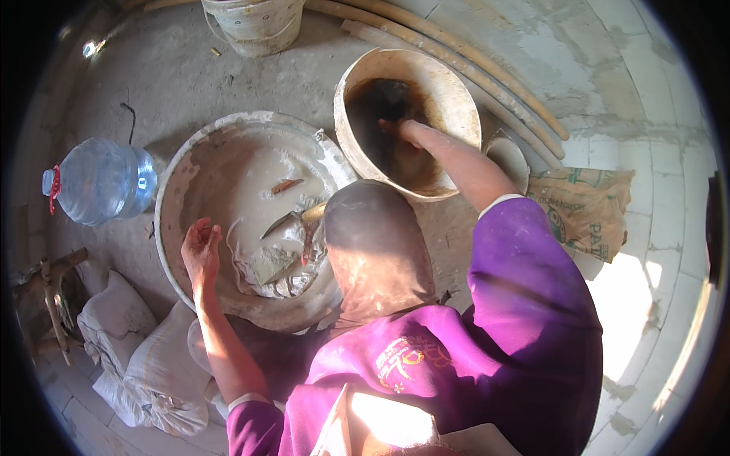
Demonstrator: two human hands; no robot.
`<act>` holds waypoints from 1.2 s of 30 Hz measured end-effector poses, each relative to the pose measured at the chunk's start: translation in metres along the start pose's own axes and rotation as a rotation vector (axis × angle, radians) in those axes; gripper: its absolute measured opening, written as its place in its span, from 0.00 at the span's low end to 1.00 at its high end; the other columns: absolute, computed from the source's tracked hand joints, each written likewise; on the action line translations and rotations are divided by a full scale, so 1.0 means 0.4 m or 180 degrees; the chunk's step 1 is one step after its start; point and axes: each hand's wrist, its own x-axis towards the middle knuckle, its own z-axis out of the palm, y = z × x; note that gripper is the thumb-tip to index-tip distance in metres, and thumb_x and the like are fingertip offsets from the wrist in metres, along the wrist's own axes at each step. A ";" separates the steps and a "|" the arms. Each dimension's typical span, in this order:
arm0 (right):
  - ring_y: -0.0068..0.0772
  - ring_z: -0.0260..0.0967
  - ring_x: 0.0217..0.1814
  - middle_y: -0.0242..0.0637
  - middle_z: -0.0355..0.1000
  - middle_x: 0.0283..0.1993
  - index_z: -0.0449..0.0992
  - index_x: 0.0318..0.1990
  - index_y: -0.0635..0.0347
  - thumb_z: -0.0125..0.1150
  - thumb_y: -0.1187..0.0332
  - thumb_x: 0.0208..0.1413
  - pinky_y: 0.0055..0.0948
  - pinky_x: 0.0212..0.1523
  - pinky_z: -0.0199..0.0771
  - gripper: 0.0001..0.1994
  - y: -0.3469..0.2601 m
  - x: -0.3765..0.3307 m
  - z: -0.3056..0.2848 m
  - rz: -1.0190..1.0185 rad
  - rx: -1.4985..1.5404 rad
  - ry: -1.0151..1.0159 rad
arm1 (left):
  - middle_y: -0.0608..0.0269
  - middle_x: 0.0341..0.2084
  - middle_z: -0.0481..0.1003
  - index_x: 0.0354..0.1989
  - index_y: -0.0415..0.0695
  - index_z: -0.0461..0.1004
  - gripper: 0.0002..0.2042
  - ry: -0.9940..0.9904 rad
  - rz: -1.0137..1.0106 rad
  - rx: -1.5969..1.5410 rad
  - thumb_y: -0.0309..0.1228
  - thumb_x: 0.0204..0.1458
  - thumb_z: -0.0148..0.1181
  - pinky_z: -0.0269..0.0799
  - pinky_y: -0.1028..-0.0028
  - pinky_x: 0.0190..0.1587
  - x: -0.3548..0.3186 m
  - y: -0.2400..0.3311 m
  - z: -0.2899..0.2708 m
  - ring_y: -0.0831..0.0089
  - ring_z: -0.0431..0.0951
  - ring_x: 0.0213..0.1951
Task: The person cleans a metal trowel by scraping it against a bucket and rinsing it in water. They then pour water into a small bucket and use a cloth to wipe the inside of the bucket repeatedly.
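Note:
My right arm stretches over a pale, stained bucket [456, 99], and my right hand [403, 133] reaches into the dark brown water [365, 129] inside. Its fingers are mostly lost in the dark, so any hold is hidden. My left hand [201, 247] hangs over the left side of a wide round tub [171, 220], fingers loosely bent and apart, with nothing in it. Whitish, cloudy liquid [251, 171] lies in that tub. A tool with a curved dark blade and yellowish handle [313, 213] rests there on a crumpled, wet plastic bag [270, 262], near a brown piece [287, 185].
A large clear water bottle [106, 182] lies left of the tub. Filled white sacks [163, 372] slump at lower left. A white bucket [255, 26] stands at the back. Long poles [471, 68] curve behind the stained bucket; a brown paper sack [589, 209] lies right.

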 end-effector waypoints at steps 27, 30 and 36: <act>0.30 0.74 0.44 0.35 0.77 0.43 0.77 0.41 0.60 0.65 0.76 0.51 0.31 0.47 0.76 0.09 0.121 -0.098 -0.271 -0.1698 0.3831 -0.0277 | 0.53 0.54 0.71 0.57 0.37 0.69 0.25 0.0232 0.0614 -0.0033 0.34 0.52 0.66 0.63 0.65 0.60 -0.010 0.162 0.048 0.64 0.69 0.58; 0.30 0.72 0.49 0.36 0.75 0.48 0.75 0.45 0.60 0.60 0.75 0.52 0.29 0.51 0.74 0.12 0.198 -0.011 -0.330 -0.2518 0.2352 0.0234 | 0.50 0.58 0.68 0.58 0.39 0.69 0.28 -0.0066 0.1710 0.0022 0.39 0.51 0.68 0.63 0.64 0.61 0.030 0.366 0.170 0.60 0.68 0.60; 0.30 0.66 0.54 0.39 0.69 0.56 0.70 0.54 0.61 0.39 0.72 0.65 0.27 0.56 0.67 0.15 0.039 -0.155 -0.281 -0.3327 0.3048 -0.0944 | 0.43 0.64 0.58 0.63 0.38 0.61 0.34 -0.0656 0.2770 0.0712 0.42 0.51 0.65 0.59 0.60 0.65 0.027 0.629 0.430 0.49 0.59 0.65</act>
